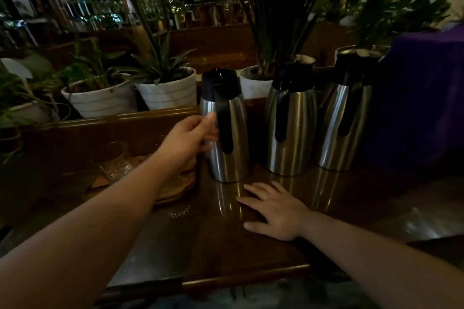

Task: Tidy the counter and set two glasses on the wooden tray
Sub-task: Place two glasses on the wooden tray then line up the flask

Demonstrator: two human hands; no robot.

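Three steel jugs (291,118) beside tray (175,188); left hand (188,138) grip around leftmost, right hand (273,211) flat.

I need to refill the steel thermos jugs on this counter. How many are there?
3, in a row on the counter: the left jug, touched by the left hand; the middle jug; the right jug beside the purple cloth. More could be hidden behind the cloth.

Glass and wooden tray on the dark worktop

One clear glass (116,161) stands upright on the left part of the round, light-brown wooden tray (175,187). The tray lies flat on the worktop (213,228), its middle hidden; a second glass cannot be made out.
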